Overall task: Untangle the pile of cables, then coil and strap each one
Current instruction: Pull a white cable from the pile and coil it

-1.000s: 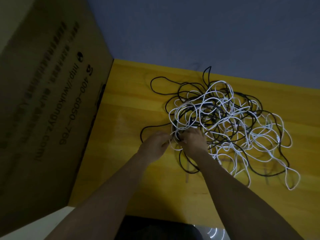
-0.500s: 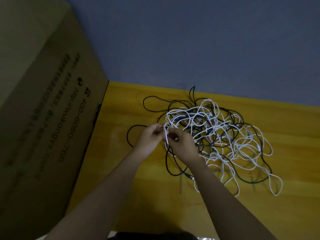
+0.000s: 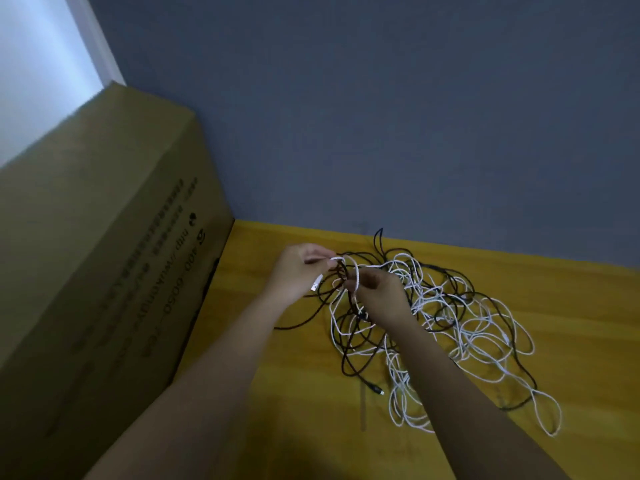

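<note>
Untangling stage, judged early. Pile [image 3: 433,320] right of centre on yellow top [image 3: 277,393], still knotted. Left hand [image 3: 298,275] pinching white cable [image 3: 341,263] near plug; right hand [image 3: 379,294] pinching same loop. Next: feeding plug end free of black strands.

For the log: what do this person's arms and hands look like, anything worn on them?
Both forearms are bare as far as the frame shows: no sleeves, gloves, watch or bracelet visible on the left hand or the right hand. No rings can be made out, though the dim light makes small details hard to tell.
</note>
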